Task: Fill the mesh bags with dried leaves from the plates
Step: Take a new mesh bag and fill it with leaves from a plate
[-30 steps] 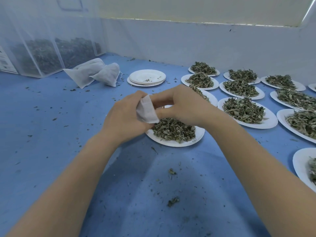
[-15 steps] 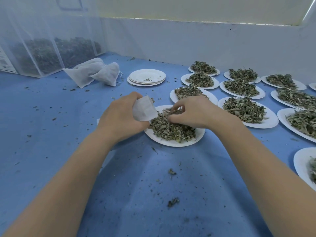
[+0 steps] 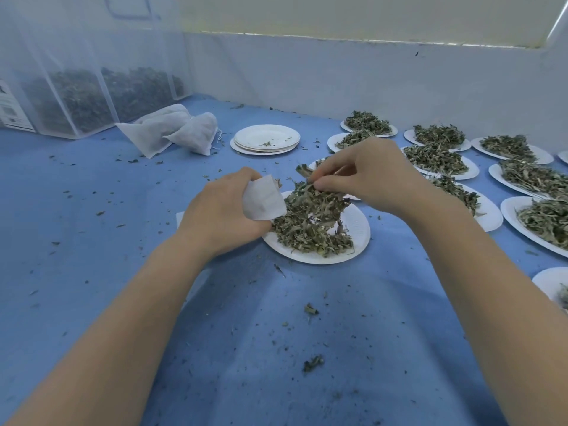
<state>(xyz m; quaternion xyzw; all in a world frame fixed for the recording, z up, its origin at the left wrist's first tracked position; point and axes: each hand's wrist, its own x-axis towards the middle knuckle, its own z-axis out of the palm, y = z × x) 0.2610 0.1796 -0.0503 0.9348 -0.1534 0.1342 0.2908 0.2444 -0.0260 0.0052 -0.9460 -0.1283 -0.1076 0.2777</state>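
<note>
Blue sheeting (image 3: 92,241) covers the whole work surface, littered with leaf crumbs, and runs back to a pale wall (image 3: 338,72) that closes off the far edge. Along the left rear edge stand translucent bins (image 3: 86,96) holding dark leaves, with filled mesh bags (image 3: 172,133) lying just in front of them. Near these sits a stack of empty plates (image 3: 266,137). The right side is crowded: plates of dried leaves (image 3: 436,155) sit close together in rows out to the right edge, some cut off by the frame. Open room lies mostly on the left and in the near foreground between the two forearms.

The left hand (image 3: 221,216) is curled around a small white mesh bag (image 3: 262,198), gripping it at the left rim of the nearest plate (image 3: 353,222), the bag's upper end pointing toward the leaf pile. The right hand (image 3: 365,176) is raised above that plate, its fingertips (image 3: 316,182) pinching a clump of dried leaves (image 3: 310,222) that trails down to the heap on the plate. The clump hangs just beside the bag; whether it touches the bag's mouth cannot be told. A white corner (image 3: 179,216) of something flat peeks from under the left wrist
</note>
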